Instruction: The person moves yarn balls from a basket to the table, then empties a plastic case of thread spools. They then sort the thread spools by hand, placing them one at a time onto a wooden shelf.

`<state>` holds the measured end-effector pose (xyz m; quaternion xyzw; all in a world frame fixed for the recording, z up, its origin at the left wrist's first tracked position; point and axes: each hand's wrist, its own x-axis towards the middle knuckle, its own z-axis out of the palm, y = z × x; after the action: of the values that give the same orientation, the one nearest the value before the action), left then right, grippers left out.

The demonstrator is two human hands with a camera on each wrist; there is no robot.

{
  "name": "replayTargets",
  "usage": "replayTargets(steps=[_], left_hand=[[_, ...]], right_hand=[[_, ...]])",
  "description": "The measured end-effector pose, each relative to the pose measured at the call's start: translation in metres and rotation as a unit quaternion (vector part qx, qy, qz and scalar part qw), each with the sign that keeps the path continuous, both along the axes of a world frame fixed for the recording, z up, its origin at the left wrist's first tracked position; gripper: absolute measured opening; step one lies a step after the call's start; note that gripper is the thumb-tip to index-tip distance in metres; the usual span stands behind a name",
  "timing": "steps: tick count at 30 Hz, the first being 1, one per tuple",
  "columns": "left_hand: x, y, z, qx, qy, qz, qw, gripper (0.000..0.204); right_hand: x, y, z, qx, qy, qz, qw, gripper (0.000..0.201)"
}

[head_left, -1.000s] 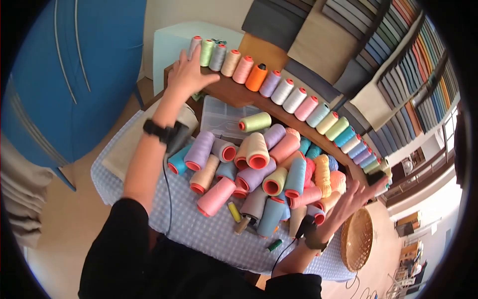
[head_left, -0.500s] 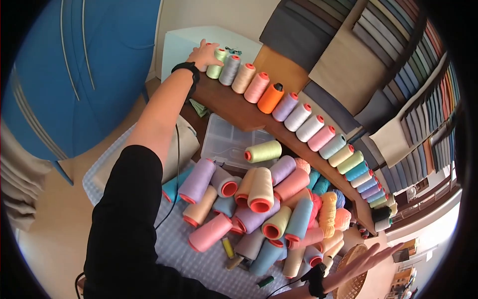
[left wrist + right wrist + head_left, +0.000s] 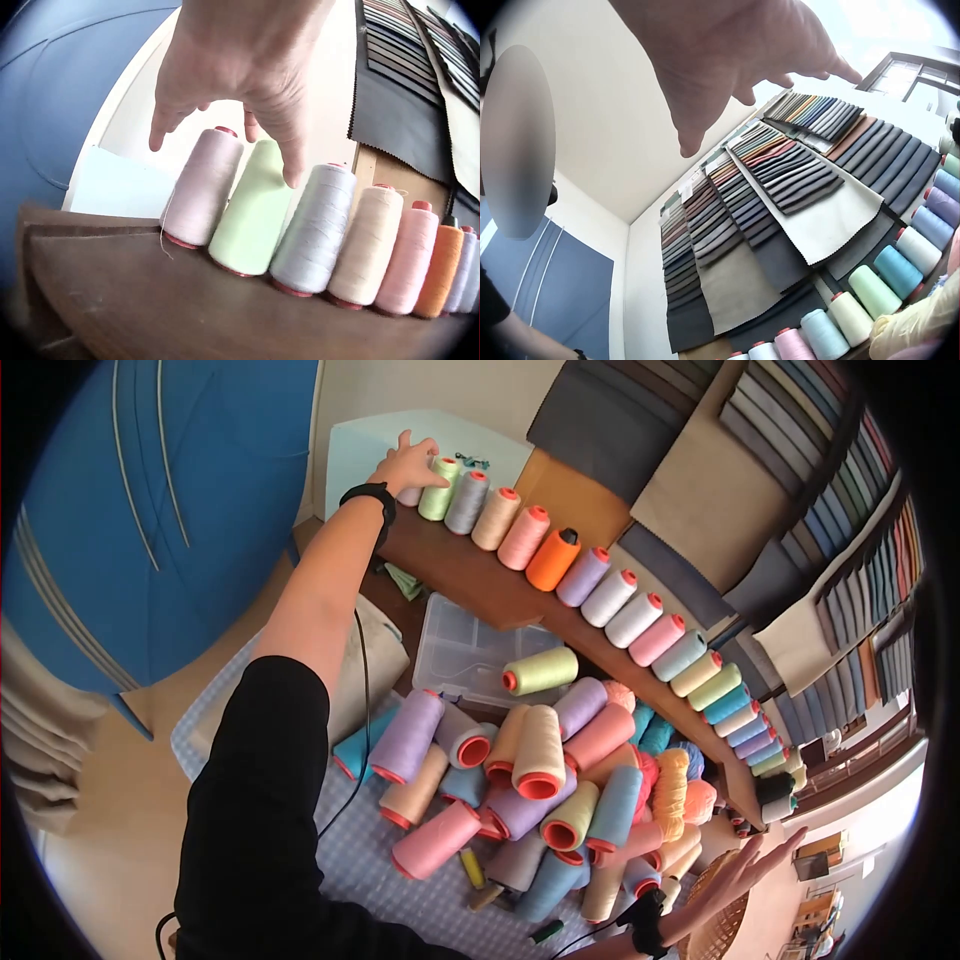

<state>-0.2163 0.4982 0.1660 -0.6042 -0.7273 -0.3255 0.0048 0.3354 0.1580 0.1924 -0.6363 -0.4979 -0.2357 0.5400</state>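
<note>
My left hand (image 3: 405, 468) reaches over the far-left end of a row of thread cones on a brown wooden ledge. Its fingers are spread above a mauve cone (image 3: 202, 187) and a pale green cone (image 3: 251, 210). The thumb is right at the green cone's side, while the outer finger hangs apart from the mauve one. Both cones stand upright on the ledge (image 3: 112, 277). My right hand (image 3: 735, 885) is held out to the right with fingers extended and nothing in it, over a wicker basket (image 3: 715, 930).
A heap of loose cones and yarn lies on a checked cloth (image 3: 365, 870) on the table. Behind it is a clear plastic box (image 3: 455, 630). Fabric swatches (image 3: 700, 490) hang behind the ledge. A blue cabinet (image 3: 220, 510) stands at left.
My left hand has reached farther forward, from in front of the row's left end to over its end cones. My right hand has moved lower, away from the row's right end.
</note>
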Motion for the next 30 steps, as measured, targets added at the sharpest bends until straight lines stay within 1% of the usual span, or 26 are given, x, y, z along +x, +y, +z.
replayTargets(steps=[5, 6, 7, 9, 10, 11, 12, 13, 14, 15, 16, 18, 19, 21, 22, 23, 25, 26, 27, 29, 30], left_hand=[[-0.015, 0.037, -0.009, -0.024, 0.017, -0.042, 0.999, 0.075], [-0.017, 0.042, -0.014, -0.040, 0.024, -0.056, 0.997, 0.078], [-0.013, 0.034, -0.012, -0.048, 0.027, -0.059, 0.997, 0.078], [-0.001, 0.003, 0.005, -0.044, 0.030, -0.009, 0.999, 0.076], [-0.003, -0.004, 0.004, -0.029, 0.044, -0.010, 0.999, 0.074], [-0.005, -0.013, 0.000, -0.038, 0.048, -0.009, 0.998, 0.074], [-0.009, -0.023, 0.000, -0.016, 0.073, -0.023, 0.997, 0.067], [-0.013, -0.032, 0.001, 0.007, 0.098, -0.037, 0.995, 0.062], [-0.011, -0.051, 0.005, 0.038, 0.103, -0.052, 0.993, 0.058], [-0.008, -0.071, 0.008, 0.035, 0.109, -0.052, 0.992, 0.058], [0.001, -0.098, 0.017, 0.043, 0.109, -0.067, 0.991, 0.055], [0.018, -0.148, 0.022, 0.052, 0.112, -0.099, 0.987, 0.055], [0.027, -0.173, 0.022, 0.053, 0.117, -0.115, 0.985, 0.056], [0.055, -0.228, 0.027, -0.041, -0.003, -0.135, 0.990, 0.049], [0.066, -0.248, 0.014, -0.048, -0.137, -0.167, 0.975, 0.047], [0.077, -0.267, 0.000, -0.051, -0.269, -0.195, 0.942, 0.045], [0.110, -0.312, -0.034, 0.004, -0.346, -0.145, 0.927, 0.044], [0.119, -0.325, -0.036, 0.008, -0.376, -0.136, 0.917, 0.048], [0.120, -0.332, -0.040, 0.009, -0.378, -0.135, 0.916, 0.048], [0.116, -0.341, -0.050, -0.042, -0.387, -0.110, 0.914, 0.048], [0.116, -0.344, -0.053, -0.053, -0.417, -0.102, 0.902, 0.049]], right_hand=[[0.019, 0.001, -0.005, -0.016, 0.000, -0.022, 1.000, 0.060], [0.024, -0.001, -0.005, -0.025, 0.000, -0.022, 0.999, 0.059], [0.029, -0.002, -0.006, -0.031, 0.000, -0.025, 0.999, 0.059], [0.033, -0.004, -0.004, -0.036, -0.005, -0.028, 0.999, 0.058], [0.033, -0.004, -0.006, -0.038, -0.012, -0.031, 0.999, 0.057], [0.029, -0.004, -0.004, -0.028, -0.037, -0.048, 0.998, 0.046], [0.032, -0.008, -0.005, -0.034, -0.032, -0.047, 0.998, 0.046], [0.040, -0.010, -0.004, -0.064, -0.013, -0.036, 0.997, 0.041], [0.049, -0.012, -0.004, -0.094, 0.007, -0.027, 0.995, 0.036], [0.055, -0.015, -0.005, -0.123, 0.026, -0.017, 0.992, 0.032], [0.057, -0.016, -0.006, -0.124, 0.032, -0.016, 0.992, 0.032], [0.057, -0.015, -0.007, -0.079, -0.076, -0.004, 0.994, 0.026], [0.053, -0.014, -0.007, -0.081, -0.071, -0.005, 0.994, 0.026], [0.046, -0.010, -0.007, -0.024, 0.017, 0.077, 0.997, 0.027], [0.053, -0.008, -0.011, -0.018, 0.000, 0.085, 0.996, 0.027], [0.052, -0.008, -0.013, -0.020, 0.001, 0.086, 0.996, 0.027], [0.050, -0.009, -0.011, -0.003, 0.028, 0.117, 0.993, 0.024], [0.034, -0.014, -0.003, 0.002, 0.057, 0.102, 0.993, 0.024], [0.039, -0.016, -0.004, 0.002, 0.055, 0.104, 0.993, 0.024], [0.050, -0.015, -0.008, 0.017, 0.061, 0.140, 0.988, 0.028], [0.053, -0.015, -0.009, 0.019, 0.064, 0.140, 0.988, 0.028]])
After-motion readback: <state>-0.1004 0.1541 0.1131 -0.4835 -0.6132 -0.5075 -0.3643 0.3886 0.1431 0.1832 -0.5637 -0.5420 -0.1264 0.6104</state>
